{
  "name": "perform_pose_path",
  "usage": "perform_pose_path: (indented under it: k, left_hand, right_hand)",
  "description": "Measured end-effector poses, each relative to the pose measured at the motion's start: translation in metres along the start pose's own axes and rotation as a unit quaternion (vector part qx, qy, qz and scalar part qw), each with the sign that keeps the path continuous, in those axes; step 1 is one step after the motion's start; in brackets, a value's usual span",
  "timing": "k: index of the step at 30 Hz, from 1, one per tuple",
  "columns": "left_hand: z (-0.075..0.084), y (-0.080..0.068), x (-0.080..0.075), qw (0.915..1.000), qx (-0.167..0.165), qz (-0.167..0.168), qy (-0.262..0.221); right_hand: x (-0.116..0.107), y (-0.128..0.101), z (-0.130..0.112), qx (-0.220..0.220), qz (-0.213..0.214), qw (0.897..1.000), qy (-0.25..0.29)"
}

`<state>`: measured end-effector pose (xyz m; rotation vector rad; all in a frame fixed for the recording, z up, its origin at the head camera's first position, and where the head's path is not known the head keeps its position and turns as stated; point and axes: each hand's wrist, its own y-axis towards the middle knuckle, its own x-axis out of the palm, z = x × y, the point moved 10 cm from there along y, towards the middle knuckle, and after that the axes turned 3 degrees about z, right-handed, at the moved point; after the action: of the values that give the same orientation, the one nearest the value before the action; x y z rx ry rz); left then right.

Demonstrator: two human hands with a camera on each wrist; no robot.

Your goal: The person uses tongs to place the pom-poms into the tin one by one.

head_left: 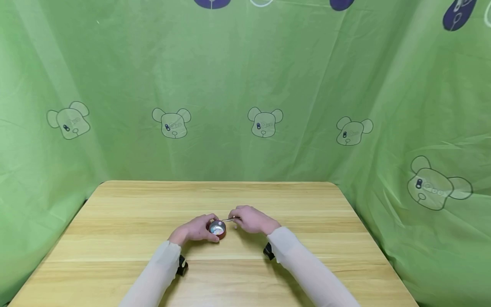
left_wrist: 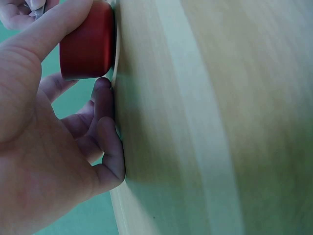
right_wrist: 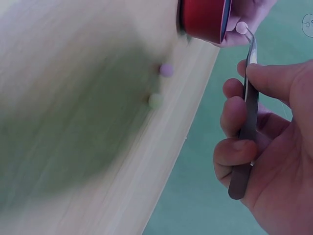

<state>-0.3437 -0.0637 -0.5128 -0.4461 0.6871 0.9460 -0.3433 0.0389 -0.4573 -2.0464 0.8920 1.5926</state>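
A small round red tin (head_left: 217,236) stands on the table, its silvery inside facing up. My left hand (head_left: 197,229) holds it from the left, thumb on the near side and fingers round the far side. In my right hand (head_left: 253,219) I grip a pair of bent-tip metal tweezers (right_wrist: 248,112). A small pink ball (right_wrist: 241,28) sits at their tips, by the tin's rim. On the table below my right hand lie a purple ball (right_wrist: 167,70) and a pale green ball (right_wrist: 155,101). Coloured patches show inside the tin, too small to tell apart.
The wooden table (head_left: 115,221) spreads out around both hands. A green curtain (head_left: 215,157) printed with bear faces hangs behind it and at both sides. Dark wrist devices (head_left: 269,251) sit under both forearms.
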Motion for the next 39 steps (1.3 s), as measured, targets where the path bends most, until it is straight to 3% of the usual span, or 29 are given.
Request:
perform_pose_path:
  k: [8, 39]
  left_hand:
    - [0.0012, -0.0004, -0.0006, 0.9999, 0.011, 0.002, 0.0]
    - [-0.0014, 0.0006, -0.0009, 0.9999, 0.0, -0.001, -0.014]
  right_hand:
    - [0.003, 0.0009, 0.0, 0.0, -0.002, 1.0, 0.003]
    - [0.0005, -0.0018, 0.004, 0.016, -0.004, 1.0, 0.015]
